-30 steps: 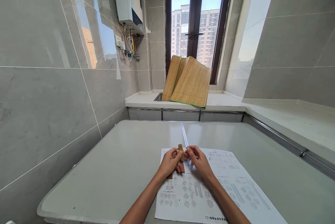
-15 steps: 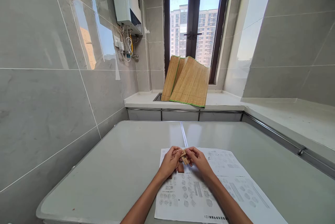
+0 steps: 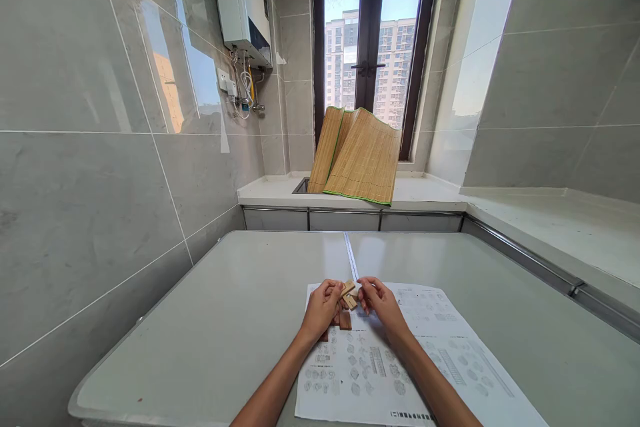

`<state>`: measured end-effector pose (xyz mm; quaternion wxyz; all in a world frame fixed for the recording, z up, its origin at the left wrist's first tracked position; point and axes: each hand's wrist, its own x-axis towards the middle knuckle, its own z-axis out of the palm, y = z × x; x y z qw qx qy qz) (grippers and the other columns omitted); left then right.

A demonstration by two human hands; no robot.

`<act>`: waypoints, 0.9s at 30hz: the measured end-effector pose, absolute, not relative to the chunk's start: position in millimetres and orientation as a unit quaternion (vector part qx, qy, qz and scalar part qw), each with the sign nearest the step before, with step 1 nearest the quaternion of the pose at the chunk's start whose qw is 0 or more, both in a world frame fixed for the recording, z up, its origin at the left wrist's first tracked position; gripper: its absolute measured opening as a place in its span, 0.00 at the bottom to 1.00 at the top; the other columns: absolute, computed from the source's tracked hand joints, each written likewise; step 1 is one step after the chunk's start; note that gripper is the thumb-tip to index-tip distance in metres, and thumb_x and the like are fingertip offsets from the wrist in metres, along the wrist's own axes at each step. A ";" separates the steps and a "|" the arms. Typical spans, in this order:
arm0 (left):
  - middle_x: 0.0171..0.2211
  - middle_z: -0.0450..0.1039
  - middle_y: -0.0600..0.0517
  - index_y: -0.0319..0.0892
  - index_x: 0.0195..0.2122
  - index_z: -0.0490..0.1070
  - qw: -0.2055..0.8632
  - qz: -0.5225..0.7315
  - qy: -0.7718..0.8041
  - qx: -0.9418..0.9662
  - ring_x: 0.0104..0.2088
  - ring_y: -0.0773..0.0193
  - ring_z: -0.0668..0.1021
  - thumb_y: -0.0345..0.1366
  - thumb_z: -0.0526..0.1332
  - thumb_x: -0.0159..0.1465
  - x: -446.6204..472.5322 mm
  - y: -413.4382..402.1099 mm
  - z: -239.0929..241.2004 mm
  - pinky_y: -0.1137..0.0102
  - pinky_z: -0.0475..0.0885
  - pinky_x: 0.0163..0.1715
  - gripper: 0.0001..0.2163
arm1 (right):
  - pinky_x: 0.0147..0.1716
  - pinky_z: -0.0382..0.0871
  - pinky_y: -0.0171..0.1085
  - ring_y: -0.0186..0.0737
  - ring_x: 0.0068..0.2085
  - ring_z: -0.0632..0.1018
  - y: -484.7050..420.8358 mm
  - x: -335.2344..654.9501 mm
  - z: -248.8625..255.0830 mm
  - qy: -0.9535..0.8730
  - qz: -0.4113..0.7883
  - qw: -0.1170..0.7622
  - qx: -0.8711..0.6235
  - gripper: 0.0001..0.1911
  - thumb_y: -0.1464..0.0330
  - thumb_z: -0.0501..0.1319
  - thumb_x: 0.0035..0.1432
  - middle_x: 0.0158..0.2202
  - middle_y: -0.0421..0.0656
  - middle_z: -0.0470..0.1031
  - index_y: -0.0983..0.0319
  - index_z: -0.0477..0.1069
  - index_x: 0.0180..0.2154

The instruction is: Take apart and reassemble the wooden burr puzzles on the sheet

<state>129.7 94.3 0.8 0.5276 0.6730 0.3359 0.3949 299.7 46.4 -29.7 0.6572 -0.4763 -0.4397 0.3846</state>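
Observation:
My left hand (image 3: 321, 310) is closed on several small light wooden blocks (image 3: 351, 302), held in a crossed cluster above a printed sheet. Just right of the cluster is my right hand (image 3: 377, 300), its fingers bent but apart, the index finger reaching forward. The fingertips are very near the blocks; whether they touch cannot be made out. Dark reddish-brown wooden blocks (image 3: 345, 320) lie on the sheet under and beside my left hand, which partly hides them. The white sheet (image 3: 425, 374) carries printed drawings of shapes and lies beneath both hands.
The pale table (image 3: 200, 334) stretches around the sheet, with a light seam strip (image 3: 351, 255) running away from me. Behind it is a white ledge (image 3: 430, 194) with a bamboo mat (image 3: 365, 154) leaning by the window. A water heater (image 3: 243, 0) hangs on the left wall.
My right fingers have drawn slightly back from the blocks. The light blocks have turned a little and show more, still in my left hand.

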 end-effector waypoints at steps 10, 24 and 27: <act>0.26 0.78 0.51 0.41 0.36 0.73 0.501 0.431 0.382 0.646 0.21 0.66 0.74 0.61 0.59 0.62 126.6 99.2 0.7 0.73 0.65 0.21 0.25 | 0.44 0.68 0.48 0.53 0.41 0.75 49.7 308.3 -51.4 -0.473 0.145 0.586 -0.642 0.14 0.57 0.64 0.53 0.35 0.47 0.76 0.58 0.78 0.37; 0.27 0.79 0.50 0.40 0.38 0.74 0.488 0.432 0.387 0.652 0.24 0.63 0.78 0.60 0.58 0.63 124.1 98.0 3.9 0.72 0.69 0.23 0.25 | 0.49 0.71 0.47 0.54 0.50 0.75 45.5 306.4 -57.3 -0.597 0.076 0.432 -0.672 0.19 0.56 0.62 0.60 0.51 0.50 0.73 0.55 0.78 0.49; 0.27 0.79 0.49 0.40 0.39 0.74 0.483 0.432 0.391 0.654 0.24 0.62 0.78 0.60 0.58 0.63 123.8 98.7 3.3 0.72 0.69 0.24 0.25 | 0.48 0.72 0.46 0.54 0.49 0.76 48.5 310.3 -62.8 -0.598 0.081 0.436 -0.667 0.18 0.57 0.63 0.59 0.48 0.49 0.75 0.56 0.78 0.49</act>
